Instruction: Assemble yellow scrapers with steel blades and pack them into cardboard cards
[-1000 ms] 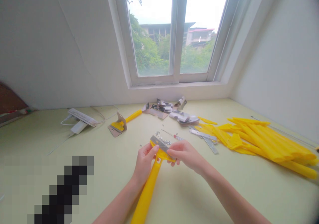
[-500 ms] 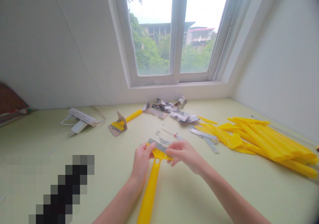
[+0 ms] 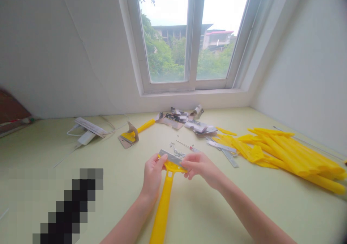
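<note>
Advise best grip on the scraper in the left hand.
Likely the scraper's yellow handle, from the right: it runs long and bare toward the wearer, left forearm along its left, while left hand and right hand crowd the blade.

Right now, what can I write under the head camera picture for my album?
Left hand holds a yellow scraper, right hand touches its blade; screwdriver beyond.

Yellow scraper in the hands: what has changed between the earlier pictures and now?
The yellow scraper turned slightly in the picture: its blade end shifted left, its lower handle right. The left hand moved left with it. Nothing was visibly picked up or released: the right hand stays at the blade's right end; the screwdriver, small metal parts and yellow handle pile lie as before.
</note>
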Motion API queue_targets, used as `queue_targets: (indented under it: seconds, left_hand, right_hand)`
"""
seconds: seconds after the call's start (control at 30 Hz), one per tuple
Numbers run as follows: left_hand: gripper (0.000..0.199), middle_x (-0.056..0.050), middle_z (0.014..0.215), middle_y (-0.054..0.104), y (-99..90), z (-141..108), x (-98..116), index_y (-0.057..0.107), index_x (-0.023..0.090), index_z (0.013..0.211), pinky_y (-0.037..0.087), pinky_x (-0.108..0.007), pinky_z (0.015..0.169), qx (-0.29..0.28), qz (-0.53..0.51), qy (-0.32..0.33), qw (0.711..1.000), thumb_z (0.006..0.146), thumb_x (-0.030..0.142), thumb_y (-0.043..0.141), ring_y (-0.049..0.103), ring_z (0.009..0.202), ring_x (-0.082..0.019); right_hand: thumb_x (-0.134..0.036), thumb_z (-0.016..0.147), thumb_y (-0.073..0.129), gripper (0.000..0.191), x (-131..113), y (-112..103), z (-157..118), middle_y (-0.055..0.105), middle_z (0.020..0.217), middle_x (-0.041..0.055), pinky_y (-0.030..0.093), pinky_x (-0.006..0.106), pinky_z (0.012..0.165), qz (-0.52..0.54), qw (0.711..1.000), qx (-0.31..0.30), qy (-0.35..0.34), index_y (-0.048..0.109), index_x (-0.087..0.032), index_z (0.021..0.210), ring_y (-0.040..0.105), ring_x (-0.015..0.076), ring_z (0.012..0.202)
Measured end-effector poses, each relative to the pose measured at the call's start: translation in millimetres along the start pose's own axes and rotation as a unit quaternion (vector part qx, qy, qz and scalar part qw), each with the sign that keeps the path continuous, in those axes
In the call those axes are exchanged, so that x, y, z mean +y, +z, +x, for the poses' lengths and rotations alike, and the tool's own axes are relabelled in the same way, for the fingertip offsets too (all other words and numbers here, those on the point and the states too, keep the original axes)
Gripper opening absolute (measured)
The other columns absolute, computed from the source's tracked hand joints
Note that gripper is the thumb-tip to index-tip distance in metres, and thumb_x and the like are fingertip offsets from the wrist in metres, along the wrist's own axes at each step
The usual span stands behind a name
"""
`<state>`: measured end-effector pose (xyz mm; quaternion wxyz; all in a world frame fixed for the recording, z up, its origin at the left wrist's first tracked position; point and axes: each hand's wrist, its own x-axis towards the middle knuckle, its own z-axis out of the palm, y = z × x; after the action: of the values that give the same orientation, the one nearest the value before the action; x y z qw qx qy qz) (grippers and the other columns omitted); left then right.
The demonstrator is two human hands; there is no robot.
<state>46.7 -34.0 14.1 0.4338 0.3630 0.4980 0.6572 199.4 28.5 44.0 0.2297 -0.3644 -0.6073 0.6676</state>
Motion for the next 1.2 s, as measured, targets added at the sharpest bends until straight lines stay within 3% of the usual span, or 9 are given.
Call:
queue_targets:
  seconds: [0.2,0.5,0.67,0.8,0.93,1.03,1.2]
  left_hand:
    - [0.022,-0.004,0.075,0.063,2.7,-3.3,1.8,0.06,0.014,0.083,0.043,-0.025,0.065,0.007,0.019,0.007,1.0,0.077,0.033,0.052,0.056,0.069,-0.015]
    - [0.027,-0.005,0.087,0.066,10.3,-9.1,11.5,0.061,0.015,0.097,0.044,-0.027,0.069,-0.02,-0.022,0.004,1.0,0.078,0.03,0.049,0.059,0.08,-0.019]
    - [0.023,-0.005,0.086,0.064,7.7,-9.3,9.3,0.06,0.014,0.092,0.043,-0.028,0.071,-0.011,-0.005,0.004,1.0,0.076,0.029,0.052,0.057,0.076,-0.017]
    - [0.019,-0.004,0.081,0.063,6.9,-9.0,5.5,0.059,0.015,0.087,0.042,-0.027,0.07,-0.006,-0.009,0.005,1.0,0.076,0.028,0.051,0.054,0.073,-0.015]
    - [0.015,-0.003,0.076,0.061,8.0,-10.2,6.0,0.059,0.015,0.082,0.04,-0.025,0.068,-0.021,-0.022,0.0,1.0,0.077,0.027,0.05,0.052,0.069,-0.014]
    - [0.013,-0.001,0.073,0.059,9.2,-12.3,7.8,0.058,0.016,0.078,0.039,-0.024,0.066,-0.035,-0.024,-0.004,0.999,0.076,0.025,0.05,0.05,0.067,-0.013]
    - [0.009,0.002,0.063,0.054,12.1,-15.5,9.7,0.056,0.016,0.069,0.037,-0.022,0.06,-0.054,-0.006,-0.007,0.999,0.073,0.022,0.051,0.047,0.062,-0.012]
  right_hand:
    - [-0.023,0.067,0.058,0.018,0.9,3.8,0.1,0.05,0.044,-0.0044,0.037,0.018,0.044,-0.017,0.999,0.022,-0.038,0.049,-0.015,0.054,0.052,0.008,0.045]
    - [-0.022,0.066,0.056,0.017,-7.1,1.4,-4.9,0.049,0.046,-0.004,0.036,0.018,0.042,-0.04,0.996,0.033,-0.073,0.047,-0.015,0.053,0.049,0.0079,0.044]
    - [-0.023,0.066,0.056,0.017,-6.5,3.7,-6.4,0.05,0.046,-0.0039,0.036,0.019,0.041,-0.052,0.995,0.036,-0.077,0.046,-0.016,0.054,0.049,0.0082,0.043]
    - [-0.024,0.067,0.055,0.019,-7.8,2.4,-5.5,0.049,0.045,-0.0044,0.038,0.02,0.043,-0.044,0.998,-0.005,-0.053,0.045,-0.016,0.053,0.048,0.0077,0.043]
    - [-0.036,0.069,0.055,0.023,-12.8,2.1,-5.9,0.05,0.058,-0.0022,0.041,0.021,0.046,-0.027,0.998,-0.049,-0.031,0.052,-0.016,0.06,0.05,0.0103,0.056]
    - [-0.042,0.07,0.055,0.029,-12.6,3.9,-5.7,0.046,0.057,-0.0026,0.036,0.019,0.045,-0.057,0.997,-0.008,-0.049,0.054,-0.015,0.059,0.046,0.0094,0.055]
    - [-0.033,0.068,0.059,0.022,-5.3,6.8,-3.1,0.047,0.053,-0.0037,0.031,0.019,0.046,-0.083,0.993,0.018,-0.081,0.053,-0.015,0.059,0.043,0.0076,0.051]
